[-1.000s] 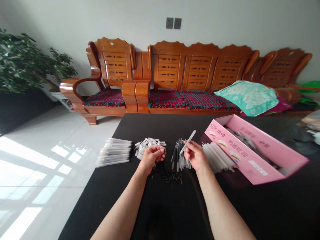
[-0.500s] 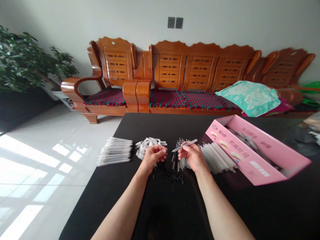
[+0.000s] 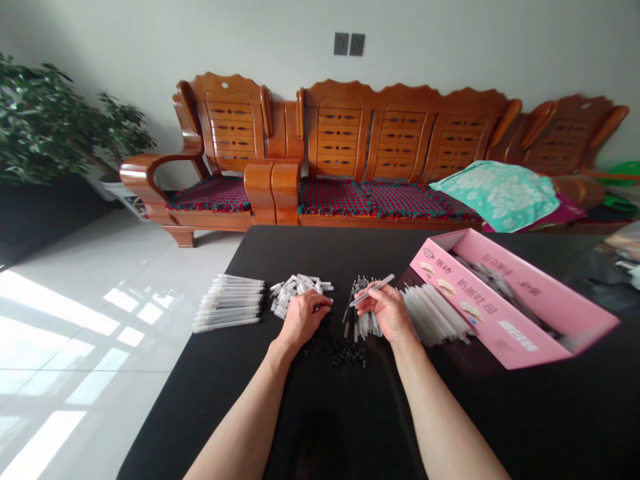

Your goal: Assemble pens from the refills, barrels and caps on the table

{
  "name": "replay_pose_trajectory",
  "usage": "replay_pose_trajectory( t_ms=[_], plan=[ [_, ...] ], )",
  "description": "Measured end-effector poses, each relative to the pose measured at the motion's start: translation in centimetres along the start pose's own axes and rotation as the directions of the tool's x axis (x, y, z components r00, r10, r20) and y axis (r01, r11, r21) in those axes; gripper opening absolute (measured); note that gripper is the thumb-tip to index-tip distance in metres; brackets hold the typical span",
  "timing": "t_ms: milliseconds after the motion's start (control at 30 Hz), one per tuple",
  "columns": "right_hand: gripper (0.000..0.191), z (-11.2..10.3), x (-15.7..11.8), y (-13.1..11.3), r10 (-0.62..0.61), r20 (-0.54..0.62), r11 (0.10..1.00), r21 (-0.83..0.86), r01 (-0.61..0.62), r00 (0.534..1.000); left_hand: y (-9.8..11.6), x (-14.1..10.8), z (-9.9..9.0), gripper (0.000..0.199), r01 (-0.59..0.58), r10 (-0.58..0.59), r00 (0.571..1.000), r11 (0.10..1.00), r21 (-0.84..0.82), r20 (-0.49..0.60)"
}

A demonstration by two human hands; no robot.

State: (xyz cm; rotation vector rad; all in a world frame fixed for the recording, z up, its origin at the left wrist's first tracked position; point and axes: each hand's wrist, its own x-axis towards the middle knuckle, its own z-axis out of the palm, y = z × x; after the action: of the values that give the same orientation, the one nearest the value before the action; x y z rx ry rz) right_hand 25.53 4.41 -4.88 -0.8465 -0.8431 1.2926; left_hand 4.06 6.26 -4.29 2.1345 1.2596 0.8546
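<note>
My right hand [image 3: 387, 312] is closed around a translucent pen [image 3: 373, 291], which slants up to the right above the table. Beside the pile of clear pen caps [image 3: 287, 292], my left hand [image 3: 303, 316] is turned palm down with its fingers drawn together. Whatever its fingertips may pinch is too small to make out. Small black plugs [image 3: 345, 352] lie scattered between the two forearms. Behind and under my right hand are dark-tipped pen refills [image 3: 356, 288], and translucent pen barrels [image 3: 437, 317] lie in a row to its right. Capped pens [image 3: 230, 303] form a neat row at left.
A pink cardboard box [image 3: 485, 313] with dark-looking contents stands on the right of the black table [image 3: 345, 427]. Beyond the table's far edge is a wooden bench [image 3: 340, 143] with a turquoise cushion [image 3: 505, 197]. Potted plants [image 3: 120, 130] stand at the left.
My left hand has rolled over palm down, its fingertips now pointing lower beside the caps. In my right hand the pen has tilted more steeply.
</note>
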Motion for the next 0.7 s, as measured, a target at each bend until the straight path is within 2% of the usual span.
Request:
replay_pose_trajectory(
  t_ms=[167,367,633,700],
  plan=[
    [0.016,-0.2,0.0,-0.2,-0.022,-0.006,0.997,-0.073,0.021,1.0,0.5,-0.4,-0.2,0.012,-0.032,0.023,0.995,0.995,0.092,0.096],
    [0.064,0.2,-0.2,-0.7,-0.021,0.007,0.993,-0.118,0.022,1.0,1.3,-0.8,0.2,0.009,-0.011,-0.017,0.991,0.978,0.209,0.131],
    [0.089,0.7,-0.7,-1.2,-0.052,0.081,0.984,-0.165,0.064,0.995,1.6,-0.8,0.8,0.008,-0.041,0.018,0.99,0.985,0.167,0.139],
    [0.084,0.8,-0.8,-1.3,-0.05,0.111,0.982,-0.176,0.069,0.993,1.5,-0.8,0.8,0.009,-0.037,0.025,0.992,0.995,0.097,0.121]
  ],
)
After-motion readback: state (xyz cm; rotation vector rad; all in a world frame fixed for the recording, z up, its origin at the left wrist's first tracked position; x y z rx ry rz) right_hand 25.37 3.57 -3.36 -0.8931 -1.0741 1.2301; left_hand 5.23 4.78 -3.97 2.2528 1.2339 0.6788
